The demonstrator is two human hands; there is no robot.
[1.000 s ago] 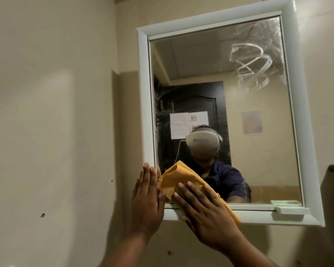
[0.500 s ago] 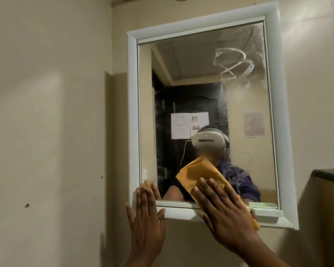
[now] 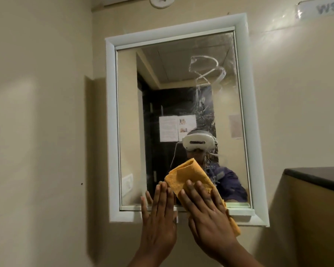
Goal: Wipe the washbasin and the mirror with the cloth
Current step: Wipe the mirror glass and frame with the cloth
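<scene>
view: head, only one; landmark = mirror (image 3: pixel 181 120)
change: a second ago the cloth (image 3: pixel 189 180) sat at the mirror's lower-left corner; half a second ago it was nearer the bottom middle; now it is at bottom centre, slightly right; left hand (image 3: pixel 159 218) went from the left frame edge to just beside the right hand (image 3: pixel 206 214); camera also tilted, mirror sits lower-left in view now
meaning: judgement: bottom strip is being swept left to right; lower left glass reads fairly clear; looped smear (image 3: pixel 206 72) in the mirror's upper right and streaks (image 3: pixel 206 116) below it are untouched; mirror roughly part done
right hand: flat, fingers spread, palm pressing the cloth onto the glass and across the bottom frame rail (image 3: pixel 123 215); not pinching; cloth's folded end sticks up past the fingertips, its tail hangs below the rail at the hand's right
left hand: open and flat, fingers together, pointing up; laid over the bottom rail with fingertips on the glass; touching or just beside the cloth edge, cannot tell which; looks like bracing, holds nothing
washbasin: not in view; state unknown
other: dark-topped ledge (image 3: pixel 316 178) right of the mirror, well apart from the hands
next: judgement: carry on right, then work upward to the smear; needs firmer pressure there
</scene>
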